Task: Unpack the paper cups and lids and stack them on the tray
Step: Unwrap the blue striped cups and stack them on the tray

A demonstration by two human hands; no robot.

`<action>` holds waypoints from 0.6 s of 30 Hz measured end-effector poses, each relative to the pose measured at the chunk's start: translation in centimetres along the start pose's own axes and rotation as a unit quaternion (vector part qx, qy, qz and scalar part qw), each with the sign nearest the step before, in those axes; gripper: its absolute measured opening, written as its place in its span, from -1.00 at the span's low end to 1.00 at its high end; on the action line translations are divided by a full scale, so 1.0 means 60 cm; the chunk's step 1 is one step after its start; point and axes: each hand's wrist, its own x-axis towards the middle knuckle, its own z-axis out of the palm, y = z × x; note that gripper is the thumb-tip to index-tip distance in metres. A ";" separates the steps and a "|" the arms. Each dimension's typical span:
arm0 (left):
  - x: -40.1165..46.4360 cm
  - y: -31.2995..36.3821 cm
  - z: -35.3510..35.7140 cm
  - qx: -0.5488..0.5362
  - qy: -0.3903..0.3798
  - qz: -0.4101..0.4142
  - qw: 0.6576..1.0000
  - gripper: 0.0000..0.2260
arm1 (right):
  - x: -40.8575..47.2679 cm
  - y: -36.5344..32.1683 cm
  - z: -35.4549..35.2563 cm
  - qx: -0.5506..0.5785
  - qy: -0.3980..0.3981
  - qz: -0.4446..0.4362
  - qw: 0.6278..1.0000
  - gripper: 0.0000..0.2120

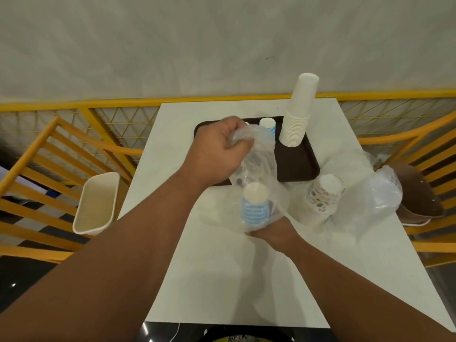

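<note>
My left hand [219, 151] grips the top of a clear plastic sleeve [256, 159] and holds it up over the table. Inside the sleeve's lower end sits a stack of blue-striped paper cups [255, 206], upside down. My right hand [274, 230] holds that stack from below through the plastic. On the dark brown tray [298, 161] stands a tall stack of white cups [297, 114]. A blue-striped cup [267, 124] stands on the tray behind my left hand.
A sleeve of patterned cups [323, 198] and crumpled clear bags [370, 198] lie on the white table [222, 280] at the right. A cream bin [96, 203] stands left of the table, a brown bin [417, 193] right. Yellow chairs and railing surround it.
</note>
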 end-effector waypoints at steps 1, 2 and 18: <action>0.009 0.007 -0.003 0.004 0.011 0.000 1.000 -0.85 | -0.002 0.000 -0.005 0.000 -0.001 -0.005 1.000 -0.38; 0.019 0.011 -0.007 -0.001 0.020 -0.007 1.000 -0.84 | -0.005 -0.003 -0.011 0.009 -0.002 -0.004 1.000 -0.36; 0.097 0.086 -0.039 -0.015 -0.076 0.058 0.995 -0.83 | -0.014 -0.313 -0.064 -0.079 0.310 -0.214 0.923 0.19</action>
